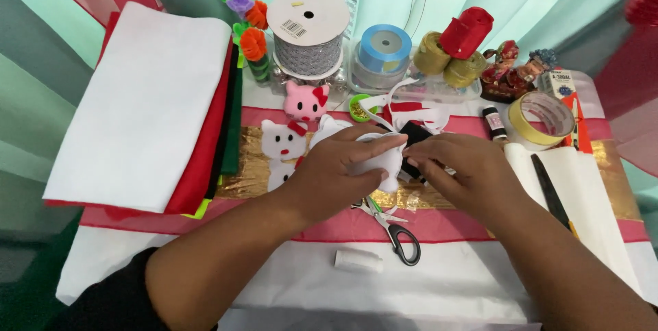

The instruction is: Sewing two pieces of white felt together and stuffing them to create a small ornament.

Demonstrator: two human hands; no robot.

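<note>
At the centre of the head view, both hands meet over a small white felt piece (pixel 380 160). The left hand (pixel 336 173) is curled around its left side and grips it with thumb and fingers. The right hand (pixel 456 170) touches its right edge with fingers drawn close together, as in a pinch; I cannot tell if something thin is held between them. The piece is lifted a little above the bench (pixel 274 283), which has a white, pink and gold cloth.

Just below the hands lie scissors (pixel 394 231) with black handles, and near them a small white spool (pixel 358 261). Left of the hands lies a white cat figure (pixel 281 149), with a pink cat head (pixel 306 101) above it. A stack of felt sheets (pixel 144 105), white on top, fills the upper left. At the top centre stand a big ribbon reel (pixel 308 33) and a blue ribbon roll (pixel 385 46). On the right are a yellow tape ring (pixel 545 120) and a black knife (pixel 552 194) on white paper.
</note>
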